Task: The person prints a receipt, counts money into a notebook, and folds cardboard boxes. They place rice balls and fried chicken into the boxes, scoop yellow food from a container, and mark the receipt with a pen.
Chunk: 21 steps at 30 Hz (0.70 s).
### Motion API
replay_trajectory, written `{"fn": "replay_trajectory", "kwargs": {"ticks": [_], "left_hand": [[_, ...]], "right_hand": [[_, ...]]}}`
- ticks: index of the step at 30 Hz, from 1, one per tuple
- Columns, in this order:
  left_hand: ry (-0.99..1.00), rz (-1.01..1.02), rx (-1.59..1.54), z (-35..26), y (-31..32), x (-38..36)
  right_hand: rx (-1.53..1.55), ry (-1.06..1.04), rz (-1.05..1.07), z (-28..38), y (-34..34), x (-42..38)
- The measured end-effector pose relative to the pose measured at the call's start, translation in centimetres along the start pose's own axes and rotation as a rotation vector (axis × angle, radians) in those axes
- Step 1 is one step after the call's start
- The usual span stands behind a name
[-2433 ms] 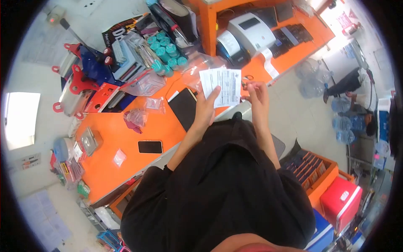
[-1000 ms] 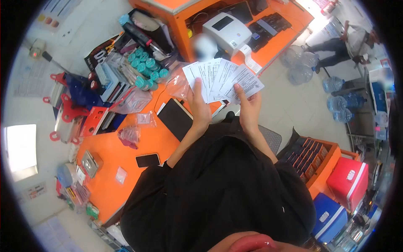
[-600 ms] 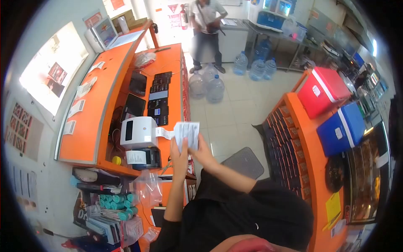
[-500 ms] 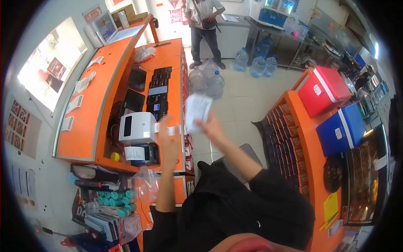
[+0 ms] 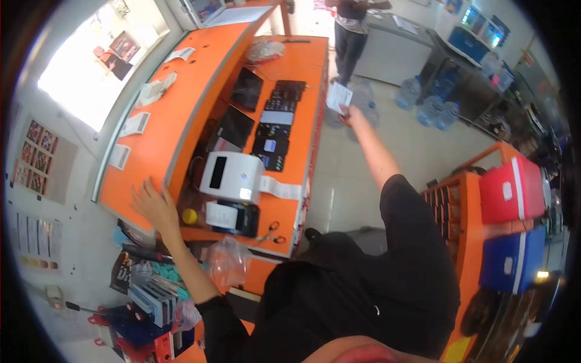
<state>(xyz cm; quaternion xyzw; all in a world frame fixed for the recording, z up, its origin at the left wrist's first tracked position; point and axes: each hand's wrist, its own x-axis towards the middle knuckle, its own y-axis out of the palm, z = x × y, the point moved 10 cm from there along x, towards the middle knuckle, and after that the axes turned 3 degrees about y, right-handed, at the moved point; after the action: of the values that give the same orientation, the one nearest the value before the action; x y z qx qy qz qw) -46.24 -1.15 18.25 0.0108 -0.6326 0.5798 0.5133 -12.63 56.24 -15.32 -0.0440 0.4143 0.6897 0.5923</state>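
My right hand (image 5: 353, 115) is stretched forward and pinches a white paper slip (image 5: 338, 97) over the floor beyond the lower counter. Print on the slip is too blurred to read. My left hand (image 5: 155, 207) lies with spread fingers on the near end of the raised orange counter (image 5: 138, 175). Several paper slips (image 5: 134, 124) rest along that counter. To the right of my left hand stand a white printer (image 5: 231, 175) and a smaller black printer (image 5: 233, 218) with paper coming out. Scissors (image 5: 272, 233) lie beside them.
A person (image 5: 351, 30) stands at the far end. Several water bottles (image 5: 431, 110) sit on the floor. On the right are a red cooler (image 5: 511, 190) and a blue cooler (image 5: 513, 260). Black phone-like devices (image 5: 271, 145) line the lower counter. A plastic bag (image 5: 229, 260) lies nearby.
My right hand has carried the paper slip forward, away from my body. My left hand has moved left from near the printers onto the raised counter. The view has turned left.
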Motion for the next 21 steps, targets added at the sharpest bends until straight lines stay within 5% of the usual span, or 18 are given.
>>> {"fn": "replay_trajectory", "kwargs": {"ticks": [5,7,11,13,21], "left_hand": [[-0.147,-0.07,0.01,0.2,0.5,1.1],[-0.148,-0.058,0.086,-0.5,0.7,1.6],[-0.204,-0.017,0.116,0.2,2.8,0.8],[-0.254,-0.061,0.172,0.6,2.9,0.3],[-0.214,-0.099,0.283,0.7,3.4,-0.3]], "right_hand": [[-0.446,-0.096,-0.227,-3.0,0.4,12.0],[-0.218,-0.16,-0.255,-3.1,2.3,14.7],[-0.372,-0.568,-0.302,-3.2,-0.2,33.9],[-0.83,-0.667,-0.646,1.7,4.5,27.0],[-1.113,-0.87,-0.586,6.2,8.7,34.4]]}}
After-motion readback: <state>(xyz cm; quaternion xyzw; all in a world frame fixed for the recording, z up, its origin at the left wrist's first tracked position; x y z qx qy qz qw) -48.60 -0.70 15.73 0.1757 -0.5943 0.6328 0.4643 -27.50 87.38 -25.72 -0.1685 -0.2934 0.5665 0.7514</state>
